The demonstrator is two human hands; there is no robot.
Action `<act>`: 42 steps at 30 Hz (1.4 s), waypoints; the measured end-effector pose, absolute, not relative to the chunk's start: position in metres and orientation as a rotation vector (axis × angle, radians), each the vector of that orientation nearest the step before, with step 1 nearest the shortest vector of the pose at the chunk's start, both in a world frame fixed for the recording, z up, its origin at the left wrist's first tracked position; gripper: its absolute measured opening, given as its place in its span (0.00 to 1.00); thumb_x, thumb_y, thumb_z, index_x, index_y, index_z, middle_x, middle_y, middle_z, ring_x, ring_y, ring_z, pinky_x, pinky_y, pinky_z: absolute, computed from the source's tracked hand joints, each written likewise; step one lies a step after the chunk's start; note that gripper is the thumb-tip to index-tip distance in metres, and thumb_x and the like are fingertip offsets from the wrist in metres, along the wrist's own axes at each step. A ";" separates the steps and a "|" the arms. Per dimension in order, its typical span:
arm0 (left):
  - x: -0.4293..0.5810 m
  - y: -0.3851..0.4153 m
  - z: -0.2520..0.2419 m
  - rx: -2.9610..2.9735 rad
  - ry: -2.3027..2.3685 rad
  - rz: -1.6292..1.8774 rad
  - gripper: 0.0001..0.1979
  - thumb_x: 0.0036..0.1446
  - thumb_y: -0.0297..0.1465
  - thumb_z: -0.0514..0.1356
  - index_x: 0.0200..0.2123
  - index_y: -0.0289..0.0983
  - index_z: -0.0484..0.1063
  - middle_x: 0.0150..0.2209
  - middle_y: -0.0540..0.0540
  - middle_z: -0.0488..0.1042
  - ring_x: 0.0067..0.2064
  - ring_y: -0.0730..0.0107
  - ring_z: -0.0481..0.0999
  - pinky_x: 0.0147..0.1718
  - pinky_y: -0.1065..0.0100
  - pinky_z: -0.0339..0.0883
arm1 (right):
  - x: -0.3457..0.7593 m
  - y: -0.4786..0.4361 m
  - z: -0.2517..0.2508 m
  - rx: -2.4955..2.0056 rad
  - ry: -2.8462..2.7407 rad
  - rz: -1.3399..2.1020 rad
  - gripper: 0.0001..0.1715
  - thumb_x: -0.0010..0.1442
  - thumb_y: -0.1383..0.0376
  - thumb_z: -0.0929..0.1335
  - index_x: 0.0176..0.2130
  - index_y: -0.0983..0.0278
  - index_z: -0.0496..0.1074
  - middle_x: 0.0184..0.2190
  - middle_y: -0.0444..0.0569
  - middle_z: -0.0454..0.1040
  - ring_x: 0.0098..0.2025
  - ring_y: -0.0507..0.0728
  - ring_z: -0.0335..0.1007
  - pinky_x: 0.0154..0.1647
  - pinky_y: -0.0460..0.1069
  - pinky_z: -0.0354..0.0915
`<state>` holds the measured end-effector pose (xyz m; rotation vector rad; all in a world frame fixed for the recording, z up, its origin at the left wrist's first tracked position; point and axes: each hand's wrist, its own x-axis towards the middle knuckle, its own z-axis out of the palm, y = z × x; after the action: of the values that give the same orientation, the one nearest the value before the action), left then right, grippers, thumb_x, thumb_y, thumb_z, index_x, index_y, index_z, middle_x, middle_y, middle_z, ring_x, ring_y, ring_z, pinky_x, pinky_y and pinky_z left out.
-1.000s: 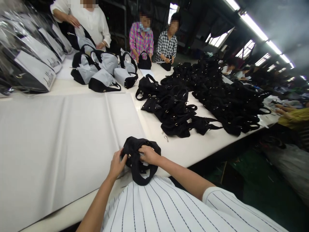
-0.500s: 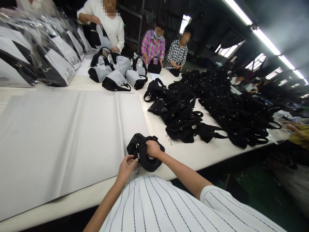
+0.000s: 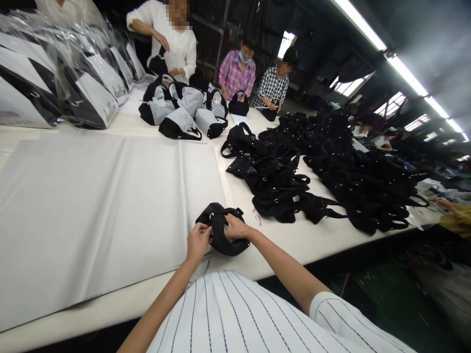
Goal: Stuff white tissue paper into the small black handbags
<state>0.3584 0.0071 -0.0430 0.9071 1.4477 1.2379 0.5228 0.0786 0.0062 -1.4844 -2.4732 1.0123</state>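
Note:
A small black fabric handbag lies bunched on the white table right in front of me, its strap folded over the top. My left hand pinches the bag's near left edge. My right hand is closed over the folded strap and the top of the bag. Most of the bag's opening is hidden by the folds and my fingers. To my left, a wide pale sheet lies flat on the table, close to my left hand.
Black bags lie in heaped rows to the right, with a larger heap beyond. Grey-and-black bags and plastic-wrapped bags stand farther along. Several co-workers stand at the far end.
My left hand has moved up from the bag's lower edge and now pinches its left side. The bag sits flatter and more folded, and the view has tilted slightly.

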 end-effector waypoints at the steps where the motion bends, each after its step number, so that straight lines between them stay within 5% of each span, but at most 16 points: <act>1: 0.359 0.010 -0.041 0.932 1.448 1.227 0.12 0.52 0.41 0.59 0.29 0.39 0.64 0.19 0.53 0.70 0.21 0.70 0.71 0.22 0.70 0.64 | 0.522 0.079 0.005 -1.531 -2.451 0.985 0.29 0.44 0.62 0.74 0.48 0.61 0.72 0.47 0.51 0.71 0.48 0.63 0.70 0.48 0.52 0.65; 9: 0.358 0.020 -0.031 1.201 1.677 1.026 0.06 0.50 0.32 0.58 0.26 0.40 0.62 0.21 0.53 0.68 0.24 0.70 0.70 0.26 0.70 0.59 | 0.518 0.083 -0.009 -1.619 -2.352 0.818 0.12 0.50 0.65 0.72 0.38 0.63 0.75 0.39 0.49 0.74 0.41 0.58 0.70 0.40 0.48 0.64; 18: 0.365 0.015 -0.040 1.336 1.806 1.073 0.06 0.53 0.27 0.54 0.27 0.41 0.58 0.21 0.53 0.64 0.25 0.69 0.66 0.29 0.68 0.54 | 0.509 0.077 -0.023 -1.654 -2.264 0.635 0.05 0.55 0.68 0.68 0.32 0.65 0.75 0.35 0.52 0.76 0.37 0.57 0.70 0.41 0.49 0.62; 22: 0.380 0.012 -0.028 1.405 1.758 1.130 0.05 0.55 0.28 0.53 0.28 0.41 0.60 0.22 0.52 0.66 0.26 0.67 0.68 0.29 0.68 0.56 | 0.510 0.085 -0.030 -1.752 -2.179 0.689 0.12 0.58 0.69 0.63 0.25 0.66 0.71 0.27 0.51 0.74 0.30 0.55 0.65 0.39 0.50 0.63; 31: 0.402 -0.017 -0.008 1.471 1.406 1.186 0.03 0.58 0.32 0.53 0.32 0.39 0.64 0.30 0.44 0.73 0.31 0.63 0.74 0.33 0.63 0.66 | 0.532 0.069 -0.005 -1.530 -2.140 1.156 0.11 0.53 0.72 0.65 0.22 0.64 0.60 0.23 0.44 0.65 0.28 0.52 0.62 0.32 0.48 0.64; 35: 0.362 -0.050 0.035 1.203 0.895 0.799 0.06 0.56 0.35 0.58 0.32 0.38 0.69 0.24 0.47 0.74 0.26 0.64 0.75 0.27 0.65 0.69 | 0.543 0.036 0.025 -1.299 -2.139 1.535 0.13 0.55 0.63 0.67 0.22 0.63 0.62 0.22 0.43 0.64 0.26 0.52 0.60 0.29 0.48 0.64; 38: 0.306 -0.067 0.043 1.194 0.716 0.577 0.09 0.53 0.36 0.62 0.35 0.38 0.76 0.32 0.43 0.79 0.35 0.61 0.78 0.37 0.63 0.73 | 0.540 0.023 0.040 -1.027 -2.181 1.746 0.24 0.51 0.52 0.71 0.18 0.63 0.59 0.23 0.43 0.62 0.28 0.52 0.59 0.33 0.49 0.65; 40: 0.273 -0.067 0.027 1.056 0.990 0.817 0.14 0.53 0.41 0.63 0.37 0.38 0.77 0.33 0.43 0.79 0.35 0.61 0.78 0.38 0.60 0.74 | 0.534 0.020 0.045 -0.913 -2.248 1.737 0.29 0.50 0.48 0.72 0.17 0.63 0.58 0.26 0.45 0.64 0.32 0.54 0.61 0.39 0.50 0.66; 42: 0.257 -0.063 0.003 0.917 1.367 1.194 0.21 0.51 0.44 0.64 0.45 0.39 0.76 0.43 0.42 0.78 0.47 0.57 0.77 0.51 0.56 0.70 | 0.529 0.016 0.048 -0.838 -2.293 1.709 0.30 0.52 0.45 0.70 0.16 0.63 0.58 0.27 0.47 0.65 0.35 0.55 0.63 0.42 0.51 0.67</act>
<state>0.2575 -0.0632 0.0033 0.9171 1.3669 1.1943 0.5292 0.0157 0.0482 -0.8377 -2.2925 1.7091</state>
